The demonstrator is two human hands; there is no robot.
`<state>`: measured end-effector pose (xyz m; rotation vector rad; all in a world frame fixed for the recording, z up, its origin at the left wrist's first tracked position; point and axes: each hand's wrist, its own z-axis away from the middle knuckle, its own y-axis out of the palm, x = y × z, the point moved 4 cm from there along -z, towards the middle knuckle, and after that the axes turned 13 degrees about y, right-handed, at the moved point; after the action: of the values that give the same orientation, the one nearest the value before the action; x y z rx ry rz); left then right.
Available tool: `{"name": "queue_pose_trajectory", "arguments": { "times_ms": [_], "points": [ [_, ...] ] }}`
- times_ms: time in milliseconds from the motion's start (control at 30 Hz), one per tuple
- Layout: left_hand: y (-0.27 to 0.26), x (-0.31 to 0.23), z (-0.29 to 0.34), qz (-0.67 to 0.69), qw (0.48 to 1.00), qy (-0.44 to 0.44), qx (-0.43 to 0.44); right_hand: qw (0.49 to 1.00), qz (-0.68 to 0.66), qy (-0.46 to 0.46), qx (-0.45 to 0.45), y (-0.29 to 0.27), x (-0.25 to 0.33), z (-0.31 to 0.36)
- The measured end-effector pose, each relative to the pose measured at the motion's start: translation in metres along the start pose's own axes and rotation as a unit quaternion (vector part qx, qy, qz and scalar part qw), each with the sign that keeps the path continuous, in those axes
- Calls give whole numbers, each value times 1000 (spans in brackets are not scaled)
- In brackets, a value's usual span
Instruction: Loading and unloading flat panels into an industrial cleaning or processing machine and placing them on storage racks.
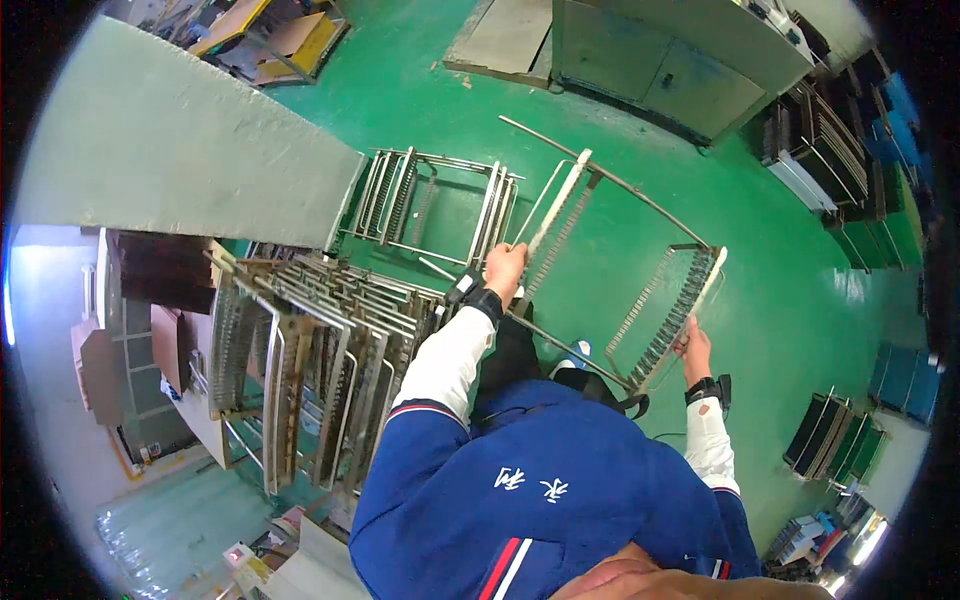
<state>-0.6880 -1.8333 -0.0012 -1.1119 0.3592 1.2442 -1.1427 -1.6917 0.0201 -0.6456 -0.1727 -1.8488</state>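
Note:
Both my hands carry a rectangular metal rack (558,207) in front of my body, above the green floor. Its two sides have rows of comb-like slots, joined by long thin rods. My left hand (505,270) is closed around the left side, near its lower end. On the opposite side, my right hand (693,345) grips the outer bar next to the dark slotted strip. The slots between the sides hold nothing. Beyond my left hand, a similar rack (410,205) stands on the floor. Many more metal racks (300,370) are packed together at my left.
A thick grey pillar (190,140) rises at the far left. Ahead stands a grey metal cabinet (650,80). Racks filled with dark boards (820,145) line the right, and another loaded rack (830,440) sits lower right. Brown cardboard (170,345) leans at the left.

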Motion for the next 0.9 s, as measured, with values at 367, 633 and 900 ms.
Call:
{"name": "queue_pose_trajectory", "arguments": {
  "times_ms": [367, 633, 900],
  "points": [
    [-158, 40, -286, -63, 993, -30, -98, 988, 116, 47, 91, 340, 129, -71],
    [-297, 112, -408, -116, 975, -77, -171, 925, 332, 57, 177, 558, 174, -123],
    [-364, 199, -475, -116, 963, -107, -218, 897, 353, 145, 221, 693, 159, -181]
  ]
}}
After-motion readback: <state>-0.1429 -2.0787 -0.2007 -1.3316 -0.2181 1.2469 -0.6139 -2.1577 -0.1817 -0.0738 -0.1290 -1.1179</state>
